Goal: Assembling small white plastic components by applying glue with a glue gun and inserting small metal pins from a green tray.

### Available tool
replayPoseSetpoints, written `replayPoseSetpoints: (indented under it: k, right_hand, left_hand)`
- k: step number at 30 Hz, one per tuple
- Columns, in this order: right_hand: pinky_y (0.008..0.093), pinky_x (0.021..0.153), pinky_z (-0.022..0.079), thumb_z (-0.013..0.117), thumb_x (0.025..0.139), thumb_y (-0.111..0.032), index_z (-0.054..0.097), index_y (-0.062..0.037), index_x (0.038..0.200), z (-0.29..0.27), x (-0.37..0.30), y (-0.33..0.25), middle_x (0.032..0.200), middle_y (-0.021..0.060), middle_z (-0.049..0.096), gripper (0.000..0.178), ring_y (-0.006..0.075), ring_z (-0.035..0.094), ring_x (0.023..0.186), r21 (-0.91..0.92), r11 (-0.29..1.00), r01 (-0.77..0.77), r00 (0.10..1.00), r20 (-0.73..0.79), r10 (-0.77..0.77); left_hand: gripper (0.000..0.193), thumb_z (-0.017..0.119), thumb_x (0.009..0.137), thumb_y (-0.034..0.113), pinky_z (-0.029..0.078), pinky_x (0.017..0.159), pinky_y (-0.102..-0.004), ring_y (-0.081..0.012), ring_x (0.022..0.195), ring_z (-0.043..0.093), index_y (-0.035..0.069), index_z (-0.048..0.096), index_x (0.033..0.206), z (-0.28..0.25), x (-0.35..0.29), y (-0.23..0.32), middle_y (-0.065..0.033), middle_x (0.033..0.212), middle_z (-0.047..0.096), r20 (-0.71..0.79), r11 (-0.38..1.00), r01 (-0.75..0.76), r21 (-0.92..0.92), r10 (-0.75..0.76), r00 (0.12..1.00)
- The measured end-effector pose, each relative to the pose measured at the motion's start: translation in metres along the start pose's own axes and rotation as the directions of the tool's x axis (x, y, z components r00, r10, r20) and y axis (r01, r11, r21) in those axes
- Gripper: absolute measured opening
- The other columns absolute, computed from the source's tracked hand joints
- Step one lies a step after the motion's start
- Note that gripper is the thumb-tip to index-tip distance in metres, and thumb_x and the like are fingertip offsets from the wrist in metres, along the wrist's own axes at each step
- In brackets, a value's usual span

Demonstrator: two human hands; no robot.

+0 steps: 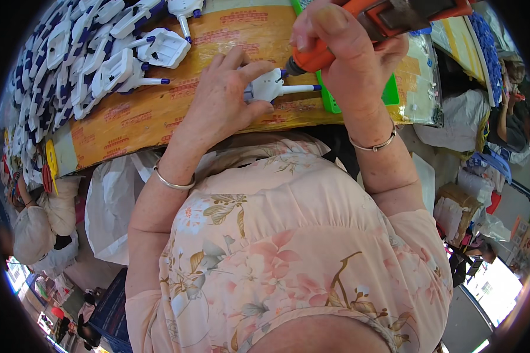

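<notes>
My left hand point(227, 91) rests on the table with thumb and fingers closed around a white plastic part point(270, 87) that has a thin stem and dark blue ends. The part's stem points to the right. In my right hand point(362, 67) is an orange power screwdriver point(314, 59), held nearly level. Its black nose point(292, 66) is just above the part's far right corner; whether the tip touches it I cannot tell. Behind my right wrist stands a bright green tray point(391, 94), partly hidden by the hand.
A large heap of similar white and blue parts point(70, 65) covers the table's left side, with a few loose ones point(164, 48) near my left hand. Brown tape-covered cardboard point(132, 132) lies over the table. Yellow-handled scissors point(52, 162) hang at the left edge. White bags point(462, 120) stand right.
</notes>
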State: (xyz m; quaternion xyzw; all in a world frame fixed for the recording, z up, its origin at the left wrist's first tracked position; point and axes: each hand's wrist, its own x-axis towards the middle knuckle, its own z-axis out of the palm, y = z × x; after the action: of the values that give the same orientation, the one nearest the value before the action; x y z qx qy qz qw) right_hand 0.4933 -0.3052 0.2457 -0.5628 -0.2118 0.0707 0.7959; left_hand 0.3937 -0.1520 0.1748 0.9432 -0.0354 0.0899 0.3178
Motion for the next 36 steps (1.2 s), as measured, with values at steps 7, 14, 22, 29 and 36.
replayPoseSetpoints:
  k: [7, 14, 22, 29, 36]
  right_hand:
    - [0.0247, 0.064, 0.050, 0.082, 0.081, -0.005, 0.060, -0.0019, 0.107, 0.000, 0.002, 0.007, 0.083, 0.0021, 0.065, 0.034, 0.0080, 0.061, 0.071, -0.064, 0.998, 0.009, 1.000, -0.008, -0.009]
    - [0.0263, 0.065, 0.051, 0.085, 0.079, -0.006, 0.060, -0.0007, 0.103, -0.012, 0.042, 0.077, 0.082, 0.0024, 0.066, 0.035, 0.0094, 0.062, 0.070, 0.464, 0.731, 0.500, 0.629, 0.386, -0.675]
    - [0.0264, 0.071, 0.053, 0.089, 0.070, -0.011, 0.066, -0.0032, 0.097, 0.006, 0.003, 0.021, 0.085, 0.0035, 0.068, 0.036, 0.0116, 0.065, 0.075, -0.220, 0.931, 0.290, 0.922, 0.325, -0.211]
    - [0.0277, 0.070, 0.052, 0.086, 0.072, -0.008, 0.062, -0.0019, 0.104, 0.000, 0.001, 0.028, 0.086, 0.0031, 0.064, 0.041, 0.0128, 0.064, 0.076, -0.189, 0.886, 0.423, 0.857, 0.401, -0.324]
    - [0.0300, 0.071, 0.055, 0.082, 0.080, 0.000, 0.053, -0.0007, 0.117, -0.017, 0.035, 0.075, 0.088, 0.0052, 0.065, 0.047, 0.0134, 0.066, 0.078, 0.394, 0.717, 0.575, 0.613, 0.373, -0.696]
  left_hand:
    - [0.061, 0.085, 0.067, 0.011, 0.049, 0.091, -0.0427, -0.0340, 0.104, 0.057, 0.009, 0.067, 0.125, 0.000, -0.001, 0.001, -0.0126, 0.107, 0.057, 0.001, 1.000, 0.013, -0.001, -0.013, 1.000]
    - [0.061, 0.086, 0.067, 0.016, 0.047, 0.093, -0.0449, -0.0344, 0.104, 0.056, 0.012, 0.068, 0.125, 0.004, 0.001, -0.001, -0.0120, 0.108, 0.058, -0.017, 1.000, -0.016, -0.018, 0.016, 1.000]
    - [0.057, 0.084, 0.065, 0.014, 0.047, 0.091, -0.0465, -0.0351, 0.105, 0.057, 0.010, 0.068, 0.119, 0.012, 0.000, -0.011, -0.0117, 0.114, 0.060, -0.058, 0.990, -0.057, -0.131, 0.050, 0.997]
    - [0.070, 0.085, 0.064, 0.021, 0.044, 0.097, -0.0493, -0.0363, 0.112, 0.055, 0.011, 0.063, 0.129, 0.009, -0.003, -0.013, -0.0132, 0.125, 0.056, -0.013, 0.995, -0.096, 0.008, 0.096, 0.995]
    - [0.068, 0.084, 0.065, 0.022, 0.043, 0.098, -0.0505, -0.0368, 0.114, 0.055, 0.016, 0.064, 0.130, 0.007, 0.002, -0.005, -0.0156, 0.122, 0.056, 0.033, 0.976, -0.109, 0.187, 0.105, 0.994]
